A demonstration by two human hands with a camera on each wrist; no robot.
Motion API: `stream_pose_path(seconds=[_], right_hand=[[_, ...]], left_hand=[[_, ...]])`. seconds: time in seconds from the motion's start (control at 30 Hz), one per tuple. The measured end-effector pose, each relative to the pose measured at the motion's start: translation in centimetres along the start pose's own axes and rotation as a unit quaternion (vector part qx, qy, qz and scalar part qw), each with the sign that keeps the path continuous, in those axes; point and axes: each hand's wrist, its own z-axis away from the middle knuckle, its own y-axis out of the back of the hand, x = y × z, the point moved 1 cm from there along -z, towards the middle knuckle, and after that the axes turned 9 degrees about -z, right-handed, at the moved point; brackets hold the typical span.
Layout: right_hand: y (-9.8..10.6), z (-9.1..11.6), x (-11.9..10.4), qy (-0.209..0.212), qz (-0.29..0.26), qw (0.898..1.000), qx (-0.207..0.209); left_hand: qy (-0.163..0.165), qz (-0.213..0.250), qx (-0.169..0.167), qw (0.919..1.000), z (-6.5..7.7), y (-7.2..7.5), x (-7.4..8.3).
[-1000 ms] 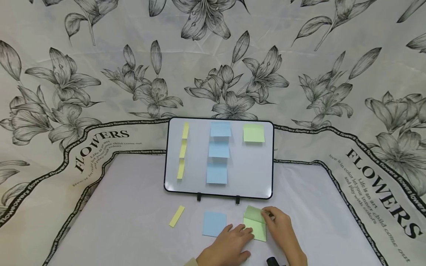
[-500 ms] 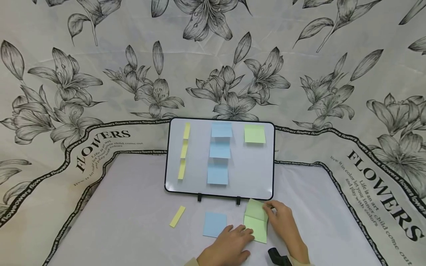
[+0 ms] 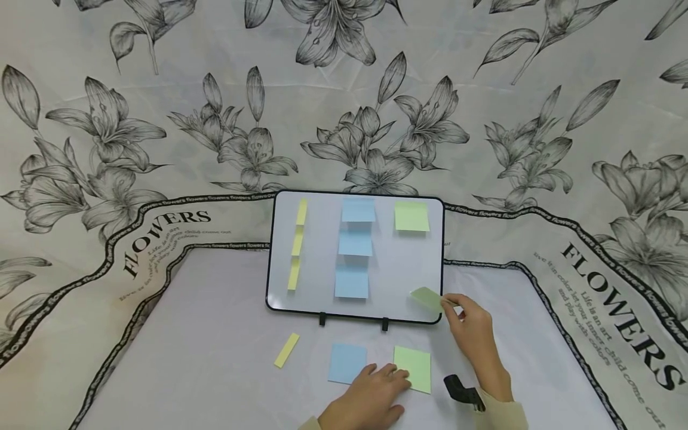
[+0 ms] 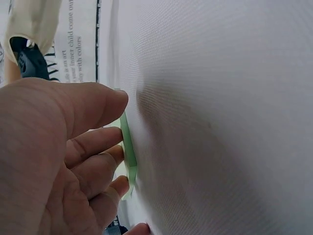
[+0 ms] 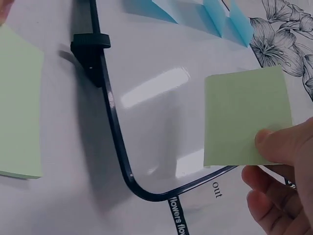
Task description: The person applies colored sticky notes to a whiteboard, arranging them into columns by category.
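Note:
Between thumb and fingers my right hand [image 3: 473, 328] pinches a single green sticky note [image 5: 247, 117] by its edge. The note overlaps the lower right corner of the whiteboard [image 3: 398, 269] in the head view. My left hand [image 3: 371, 397] rests with spread fingers on the green sticky note pad [image 3: 420, 365] on the table; the left wrist view shows its fingertips along the pad's edge [image 4: 128, 142]. Left of that pad lies a blue sticky note pad [image 3: 346, 361], partly behind the left hand. A narrow yellow sticky note pad [image 3: 286, 350] lies further left.
The whiteboard leans on two black feet [image 3: 384, 324]. It bears a column of yellow notes [image 3: 297, 243], a column of blue notes [image 3: 355, 243] and one green note [image 3: 411, 216] at upper right. Behind it hangs a flower-printed cloth [image 3: 215, 149]. A black wrist device [image 3: 462, 391] sits by the right sleeve.
My right hand has peeled the top green note off its pad and lifted it up and right toward the whiteboard. My left hand has stayed on the pad.

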Motion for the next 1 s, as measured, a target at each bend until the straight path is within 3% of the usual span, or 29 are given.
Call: stream_pose_path(seconds=[0.23, 0.53, 1.0], right_hand=[[-0.1, -2.1, -0.1, 0.025, -0.019, 0.999, 0.015], [-1.0, -4.2, -0.3, 0.037, -0.026, 0.999, 0.025], [-2.6, -7.0, -0.1, 0.066, -0.017, 0.997, 0.047]], left_hand=[[0.003, 0.009, -0.008, 0.9999, -0.1, -0.1, 0.0], [-0.007, -0.012, 0.009, 0.9999, 0.1, -0.3, -0.3], [-0.004, 0.007, -0.022, 0.9997, -0.2, -0.3, -0.4]])
